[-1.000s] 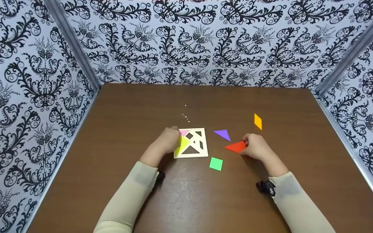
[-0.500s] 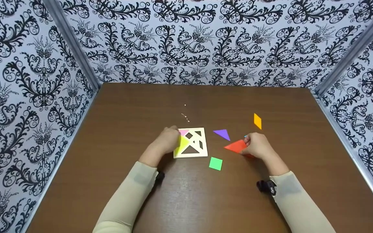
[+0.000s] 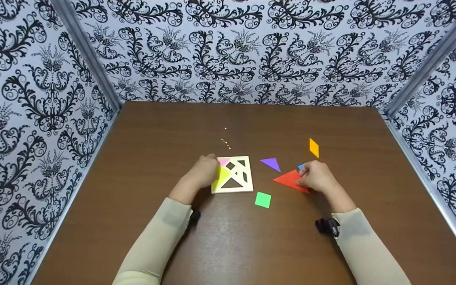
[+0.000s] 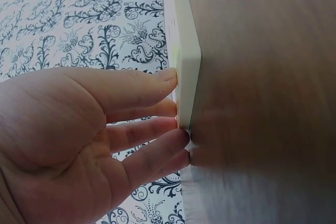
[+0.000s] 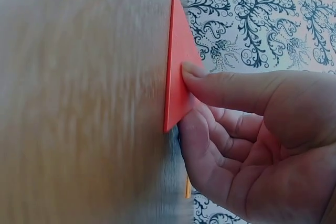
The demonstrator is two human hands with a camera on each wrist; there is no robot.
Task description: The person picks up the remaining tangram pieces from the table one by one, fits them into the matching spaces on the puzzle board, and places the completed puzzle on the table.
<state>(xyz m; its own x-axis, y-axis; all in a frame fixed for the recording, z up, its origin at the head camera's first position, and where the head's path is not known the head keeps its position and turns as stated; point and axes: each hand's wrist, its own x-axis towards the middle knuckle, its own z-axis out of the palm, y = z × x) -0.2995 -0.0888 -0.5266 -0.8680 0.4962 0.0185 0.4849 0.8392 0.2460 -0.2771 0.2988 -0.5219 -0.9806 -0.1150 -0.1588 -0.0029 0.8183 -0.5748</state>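
My left hand (image 3: 204,170) holds the left edge of a cream tangram tray (image 3: 250,174), thumb on the rim in the left wrist view. A yellow triangle (image 3: 222,174) and a pink piece (image 3: 224,161) lie in the tray; its other cut-outs show dark. To the right, a large red triangle (image 3: 289,180) lies on the table, pinched by my right hand (image 3: 319,176). In the right wrist view the thumb presses the triangle's face (image 5: 178,56) and the index finger is at its edge. Part of a blue piece (image 3: 301,166) shows behind that hand; the rest is hidden.
A purple triangle (image 3: 271,163) lies between tray and red triangle. The green square (image 3: 263,200) is nearer the front, and an orange parallelogram (image 3: 314,147) lies farther back. Small pale flecks (image 3: 226,142) mark the brown table (image 3: 228,237). Patterned walls (image 3: 232,51) enclose it.
My right hand has shifted slightly back and right over the red triangle, so more of it shows. The blue piece has come into sight behind the fingers. My left hand stays on the tray.
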